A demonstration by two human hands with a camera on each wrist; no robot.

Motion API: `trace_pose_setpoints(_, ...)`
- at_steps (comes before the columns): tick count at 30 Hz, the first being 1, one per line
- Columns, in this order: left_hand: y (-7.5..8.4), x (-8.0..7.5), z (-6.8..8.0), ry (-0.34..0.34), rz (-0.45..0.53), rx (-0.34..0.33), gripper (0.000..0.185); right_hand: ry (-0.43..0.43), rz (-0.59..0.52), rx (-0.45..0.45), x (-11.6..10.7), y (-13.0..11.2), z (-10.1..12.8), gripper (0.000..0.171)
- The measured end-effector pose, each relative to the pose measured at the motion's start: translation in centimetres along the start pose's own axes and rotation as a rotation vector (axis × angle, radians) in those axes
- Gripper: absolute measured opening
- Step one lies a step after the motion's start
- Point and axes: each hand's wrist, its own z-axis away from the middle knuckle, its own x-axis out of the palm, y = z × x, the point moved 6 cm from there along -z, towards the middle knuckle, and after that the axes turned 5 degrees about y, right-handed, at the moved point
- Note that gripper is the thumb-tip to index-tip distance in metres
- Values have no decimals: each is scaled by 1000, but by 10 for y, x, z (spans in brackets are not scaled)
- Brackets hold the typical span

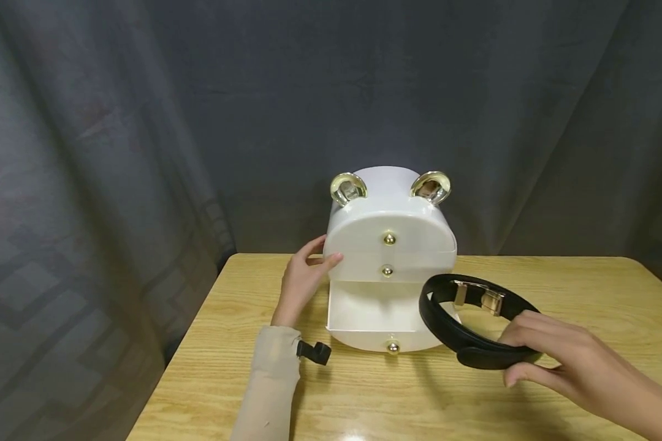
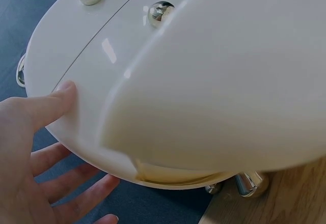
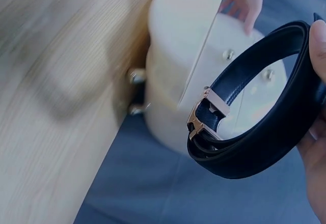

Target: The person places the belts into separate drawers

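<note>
Two hands at work on a wooden table. Left hand rests against the left side of a white drawer box, fingers nearly straight, thumb on the front edge, gripping nothing. Box has gold ears on top; its bottom drawer is pulled out. Right hand grips a coiled black belt, gold buckle showing, held just beside the drawer's right edge.

left grip: fingers straight, pressing | right grip: fingers curled, pinching
</note>
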Motion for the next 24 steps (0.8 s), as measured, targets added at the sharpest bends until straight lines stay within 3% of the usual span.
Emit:
trace_pose_setpoints(7,1,1,1,4,-2,1,57,-12,-66,-22,18,-5,-20,20)
trace_pose_setpoints(15,4,2,2,14,-11,10,56,-102,-39,34,40,17,-28,24)
trace_pose_setpoints(24,4,3,1,19,-24,12,56,-159,-92,113,68,41,-31,30)
